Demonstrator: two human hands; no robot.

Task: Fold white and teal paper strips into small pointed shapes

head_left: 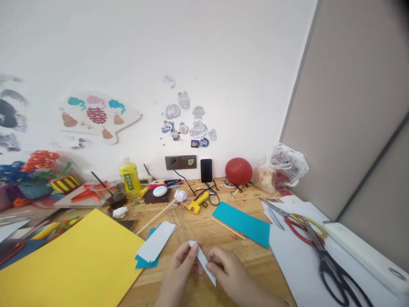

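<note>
**Left grip point(182, 261) clamped on a narrow white paper strip point(205, 263), right grip point(225, 267) at its edge**

The left grip is together, thumb over fingers, pinching the strip near its far end. The right grip meets the strip's right edge with its fingertips; whether they are closed on it, I cannot tell. The strip lies between the two grips, above the wooden tabletop point(255, 260). Its long axis slants from the far left to the near right, the near end pointing toward the wearer and a little rightward.

Largest on the tabletop is a bright yellow rectangular sheet point(83, 256), left of the hands. To the right lie large white paper sheets point(284, 260), carrying black-handled metal scissors point(329, 260). A turquoise rectangular paper piece point(243, 224) lies beyond the right grip. Smaller white rectangular paper pieces point(158, 241) overlap turquoise paper just beside the left grip. Toward the wall are a round red balloon point(238, 171), a clear plastic bottle of yellow drink point(130, 177) and, smaller, a yellow plastic glue gun point(198, 203).
</note>
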